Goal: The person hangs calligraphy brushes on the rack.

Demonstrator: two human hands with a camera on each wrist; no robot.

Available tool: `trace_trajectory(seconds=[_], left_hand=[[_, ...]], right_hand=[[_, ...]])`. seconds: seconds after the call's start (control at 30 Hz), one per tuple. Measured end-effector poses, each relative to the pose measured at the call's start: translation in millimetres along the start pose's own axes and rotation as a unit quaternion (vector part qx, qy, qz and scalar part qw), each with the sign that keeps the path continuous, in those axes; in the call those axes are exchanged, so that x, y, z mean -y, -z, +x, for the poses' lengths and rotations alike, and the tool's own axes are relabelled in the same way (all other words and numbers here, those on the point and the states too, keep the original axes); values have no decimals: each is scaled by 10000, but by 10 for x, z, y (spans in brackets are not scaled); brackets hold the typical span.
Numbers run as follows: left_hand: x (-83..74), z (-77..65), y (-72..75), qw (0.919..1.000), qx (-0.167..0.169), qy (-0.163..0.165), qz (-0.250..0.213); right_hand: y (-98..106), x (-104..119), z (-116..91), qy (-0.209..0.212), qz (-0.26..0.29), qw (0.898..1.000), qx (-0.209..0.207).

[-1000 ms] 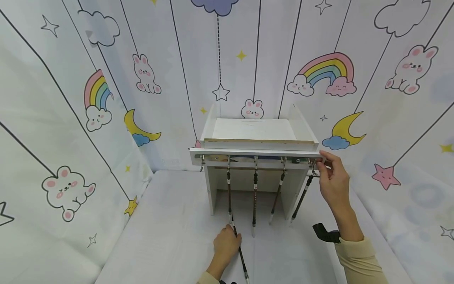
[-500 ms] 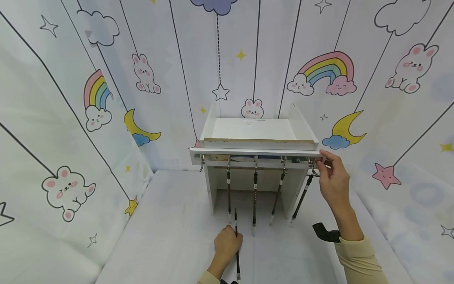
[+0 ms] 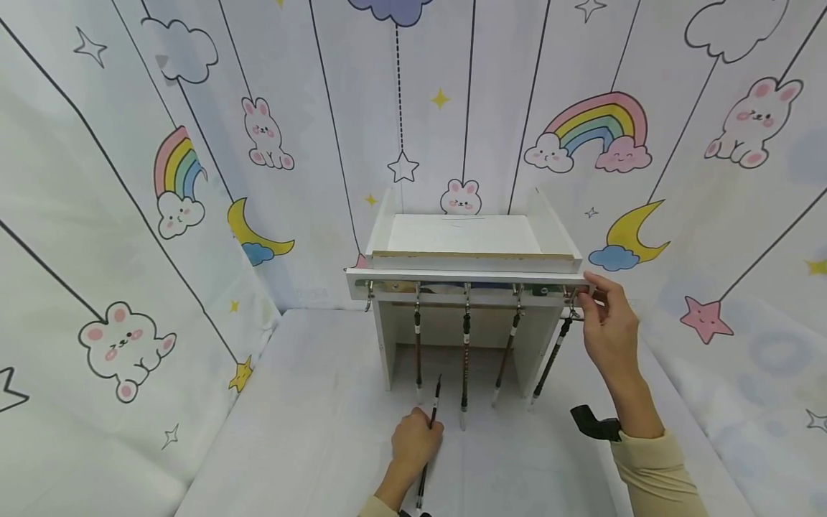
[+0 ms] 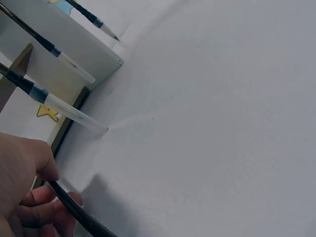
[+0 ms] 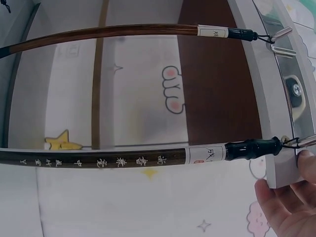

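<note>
My left hand (image 3: 415,439) pinches a dark calligraphy brush (image 3: 423,480) low over the white surface, in front of the rack. The brush slants, its upper end pointing away from me and slightly right. In the left wrist view, thumb and fingers close on its dark shaft (image 4: 81,215). My right hand (image 3: 610,327) grips the right end of the white rack's hook rail (image 3: 400,289), thumb in front. Close to it hangs a calligraphy brush with white lettering (image 5: 113,159), looped over the last hook. Another brown brush (image 5: 123,31) hangs beside it.
More brushes, such as the middle one (image 3: 465,345), hang from the rail, some with clear tip covers (image 4: 69,109). A bare hook (image 3: 369,291) is at the left end. The white rack (image 3: 465,233) stands against a cartoon-printed backdrop (image 3: 336,108).
The brush in my left hand has turned: its upper end has swung right and its lower end left. My right hand stays on the rail.
</note>
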State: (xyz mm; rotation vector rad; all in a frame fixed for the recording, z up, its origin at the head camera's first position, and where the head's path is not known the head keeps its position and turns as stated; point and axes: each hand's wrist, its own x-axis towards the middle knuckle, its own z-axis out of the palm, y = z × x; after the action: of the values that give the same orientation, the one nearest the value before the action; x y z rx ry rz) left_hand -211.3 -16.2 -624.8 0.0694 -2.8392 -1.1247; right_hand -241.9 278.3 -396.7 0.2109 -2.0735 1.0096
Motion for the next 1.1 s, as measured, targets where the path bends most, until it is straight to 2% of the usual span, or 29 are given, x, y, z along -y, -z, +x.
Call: trace_trajectory(seconds=[0.1,0.27,0.7,1.1], left_hand=[[-21,3,47,9998,7,-106,-139],[-42,10,96,9997,49,-219,-110],[-159,-73,323,9962,267,-549,-620],[-247,-146,538,9854,537,-1203,-1076]], right_hand=[[1,7,0,13,32,10000,3],[-2,-7,-6,28,45,10000,0],[-5,-11,-8,73,77,9999,-20],[0,-9,-6,53,47,10000,-31]])
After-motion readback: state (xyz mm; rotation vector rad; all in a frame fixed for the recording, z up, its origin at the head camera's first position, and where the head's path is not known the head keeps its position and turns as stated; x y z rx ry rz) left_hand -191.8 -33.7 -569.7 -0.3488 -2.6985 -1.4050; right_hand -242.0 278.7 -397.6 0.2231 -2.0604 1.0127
